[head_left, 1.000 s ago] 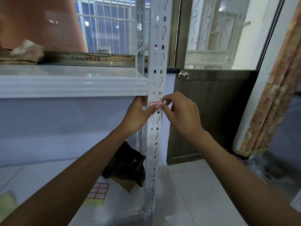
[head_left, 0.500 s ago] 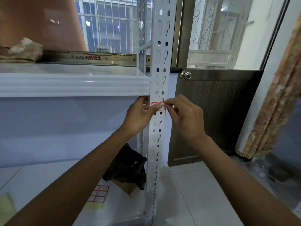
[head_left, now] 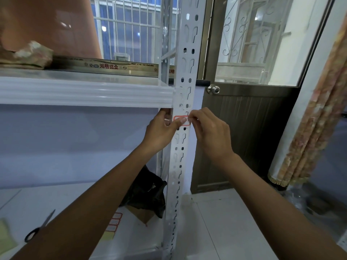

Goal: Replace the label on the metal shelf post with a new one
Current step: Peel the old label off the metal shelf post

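Observation:
A white label with a red border (head_left: 186, 124) sits on the perforated white metal shelf post (head_left: 180, 166), just below the upper shelf. My left hand (head_left: 161, 132) wraps round the post from the left, its thumb pressing on the label's left half. My right hand (head_left: 208, 132) comes in from the right, with fingertips pinching at the label's right edge. The thumb hides part of the label.
The white upper shelf (head_left: 84, 91) juts left from the post. On the lower shelf lie a sheet of red-bordered labels (head_left: 112, 222), scissors (head_left: 39, 228) and a black bag (head_left: 146, 190). A brown door (head_left: 244, 128) and a curtain (head_left: 309, 128) stand to the right.
Both hands have stayed on the label and the post; only the camera has shifted slightly. The fingertips of my right hand remain at the label's right edge.

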